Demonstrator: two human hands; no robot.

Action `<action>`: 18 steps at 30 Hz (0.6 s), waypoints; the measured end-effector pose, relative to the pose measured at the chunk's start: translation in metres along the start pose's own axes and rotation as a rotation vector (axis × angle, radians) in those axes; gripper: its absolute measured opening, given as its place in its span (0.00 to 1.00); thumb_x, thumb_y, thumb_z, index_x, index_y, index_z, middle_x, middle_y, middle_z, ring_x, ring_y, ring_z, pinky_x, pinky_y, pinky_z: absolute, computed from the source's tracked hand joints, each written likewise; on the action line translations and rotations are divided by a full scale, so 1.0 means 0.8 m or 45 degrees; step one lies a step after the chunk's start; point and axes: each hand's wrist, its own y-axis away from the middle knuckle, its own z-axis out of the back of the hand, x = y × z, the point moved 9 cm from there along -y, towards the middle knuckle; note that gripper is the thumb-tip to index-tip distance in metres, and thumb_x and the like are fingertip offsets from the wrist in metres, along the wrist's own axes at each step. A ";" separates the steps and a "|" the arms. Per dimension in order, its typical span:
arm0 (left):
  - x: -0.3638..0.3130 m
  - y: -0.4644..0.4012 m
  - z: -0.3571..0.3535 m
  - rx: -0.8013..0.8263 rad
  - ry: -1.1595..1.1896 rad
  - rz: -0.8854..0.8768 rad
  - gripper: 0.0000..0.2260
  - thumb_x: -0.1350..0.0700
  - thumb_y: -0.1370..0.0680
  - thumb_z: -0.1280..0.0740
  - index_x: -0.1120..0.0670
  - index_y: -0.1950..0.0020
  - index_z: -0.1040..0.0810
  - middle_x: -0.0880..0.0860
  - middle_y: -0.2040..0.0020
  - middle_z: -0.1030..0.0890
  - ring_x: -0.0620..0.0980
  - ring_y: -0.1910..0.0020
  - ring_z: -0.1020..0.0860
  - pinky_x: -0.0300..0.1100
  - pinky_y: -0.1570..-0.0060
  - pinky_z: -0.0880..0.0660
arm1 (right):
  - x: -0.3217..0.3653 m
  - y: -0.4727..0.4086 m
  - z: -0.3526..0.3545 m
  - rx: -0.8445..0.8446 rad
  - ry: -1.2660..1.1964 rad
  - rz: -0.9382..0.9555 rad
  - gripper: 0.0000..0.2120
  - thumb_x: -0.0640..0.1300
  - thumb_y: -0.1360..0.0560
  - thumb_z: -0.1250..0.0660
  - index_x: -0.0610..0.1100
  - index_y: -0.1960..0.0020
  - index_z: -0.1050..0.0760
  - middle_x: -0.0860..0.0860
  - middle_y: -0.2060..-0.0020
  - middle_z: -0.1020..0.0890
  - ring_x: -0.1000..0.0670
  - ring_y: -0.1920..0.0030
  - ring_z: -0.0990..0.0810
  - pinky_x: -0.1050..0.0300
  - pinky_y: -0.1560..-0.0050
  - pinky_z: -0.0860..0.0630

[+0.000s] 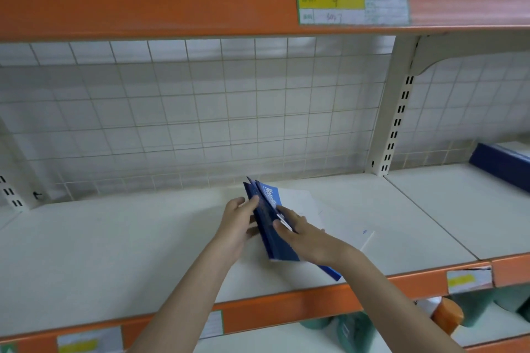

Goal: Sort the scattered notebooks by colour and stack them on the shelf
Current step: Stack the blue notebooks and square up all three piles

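A small bundle of blue notebooks [268,218] stands on edge, tilted, on the white shelf board [114,252], near its middle. My left hand [238,223] presses against the bundle's left side with fingers curled over its top. My right hand [298,233] grips the bundle from the right, thumb on the cover. White notebooks or sheets [324,215] lie flat just to the right, partly under my right hand. A further stack of blue notebooks [504,163] lies on the neighbouring shelf section at far right.
An orange-fronted upper shelf [172,3] with a yellow price label [352,0] hangs overhead. A wire grid backs the shelf. A slotted upright post [395,129] divides the sections. Green and orange goods [447,315] sit on the shelf below.
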 end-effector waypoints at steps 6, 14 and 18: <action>0.008 0.011 -0.018 0.047 -0.086 0.121 0.14 0.61 0.23 0.35 0.59 0.38 0.29 0.59 0.48 0.19 0.54 0.56 0.19 0.42 0.66 0.22 | 0.014 0.010 -0.014 0.176 0.132 0.134 0.36 0.68 0.27 0.43 0.57 0.25 0.50 0.56 0.33 0.38 0.52 0.29 0.42 0.43 0.29 0.45; 0.003 0.005 0.050 -0.230 -0.233 0.097 0.11 0.66 0.25 0.39 0.63 0.43 0.30 0.59 0.58 0.24 0.55 0.65 0.23 0.40 0.70 0.30 | -0.054 -0.006 0.047 -0.305 0.323 -0.170 0.16 0.42 0.25 0.39 0.42 0.37 0.29 0.48 0.39 0.25 0.46 0.40 0.26 0.55 0.43 0.27; -0.008 0.006 0.082 -0.263 -0.321 0.089 0.10 0.66 0.25 0.39 0.64 0.43 0.30 0.59 0.59 0.24 0.54 0.66 0.24 0.40 0.70 0.32 | -0.051 -0.011 0.033 -0.182 0.427 -0.200 0.24 0.55 0.29 0.31 0.45 0.38 0.30 0.49 0.43 0.26 0.47 0.42 0.26 0.52 0.45 0.26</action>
